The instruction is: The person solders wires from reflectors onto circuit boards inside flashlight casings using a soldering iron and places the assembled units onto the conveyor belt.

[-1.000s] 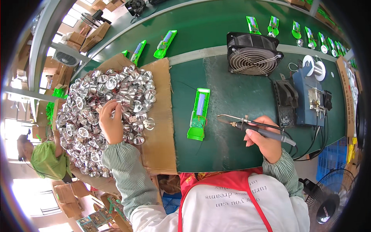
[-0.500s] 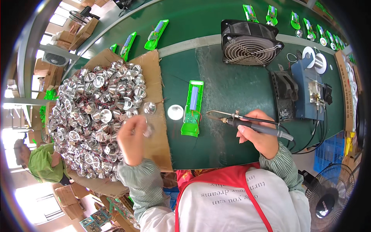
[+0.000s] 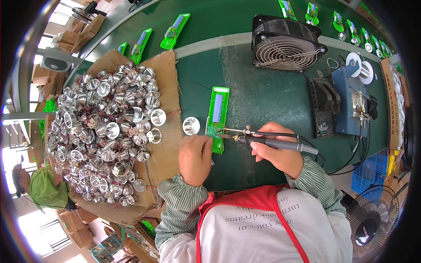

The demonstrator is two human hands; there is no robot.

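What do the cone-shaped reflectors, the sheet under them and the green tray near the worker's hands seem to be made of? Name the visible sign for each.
Reflectors: probably metal or metallised plastic; mirror-bright silver glints.
Sheet: corrugated cardboard; matt brown, ragged edges.
Green tray: likely moulded plastic; uniform bright colour, smooth sheen.

The surface (image 3: 263,101) is dark green. At frame centre lies a bright green plastic housing (image 3: 218,115) with a pale blue-grey strip; a silver reflector (image 3: 191,126) sits just left of it. The soldering iron (image 3: 267,141) is black. Shiny silver reflectors (image 3: 105,131) heap on brown cardboard (image 3: 169,83) at left. The fan (image 3: 285,46) at top is black. The sleeves (image 3: 180,206) are green-and-white striped, the apron (image 3: 258,197) red.
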